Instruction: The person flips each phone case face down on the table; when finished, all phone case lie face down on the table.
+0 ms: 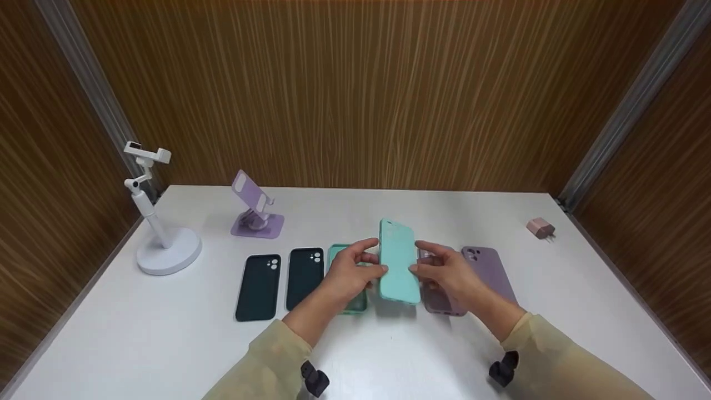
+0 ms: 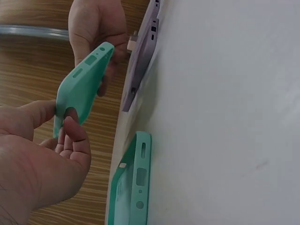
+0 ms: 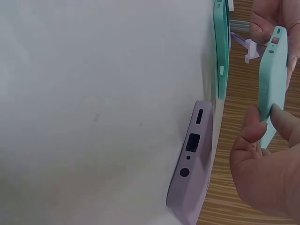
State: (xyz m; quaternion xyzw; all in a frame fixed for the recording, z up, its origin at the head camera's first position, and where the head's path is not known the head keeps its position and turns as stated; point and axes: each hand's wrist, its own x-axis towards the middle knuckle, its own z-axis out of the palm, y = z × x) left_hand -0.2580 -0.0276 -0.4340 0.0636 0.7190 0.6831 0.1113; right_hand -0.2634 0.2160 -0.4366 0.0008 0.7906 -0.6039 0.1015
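Observation:
Both hands hold a mint-green phone case (image 1: pixel 399 261) raised over the white table, its outer back facing the head camera. My left hand (image 1: pixel 351 270) pinches its left long side between thumb and fingers. On the opposite edge, my right hand (image 1: pixel 449 270) grips with thumb and fingertips. The left wrist view shows the hollow inside of the held case (image 2: pixel 77 91) and its port cutouts. Partly hidden under my left hand lies a second green case (image 1: pixel 358 304). Beneath my right hand and forearm are two purple cases, one nearer (image 1: pixel 441 303) and one farther right (image 1: pixel 489 264).
Two dark phone cases, one at far left (image 1: pixel 258 289) and another beside it (image 1: pixel 305 278), lie left of the green one. Behind them stand a purple phone stand (image 1: pixel 255 208) and a white stand (image 1: pixel 169 253). A pink charger plug (image 1: pixel 540 228) sits at the right.

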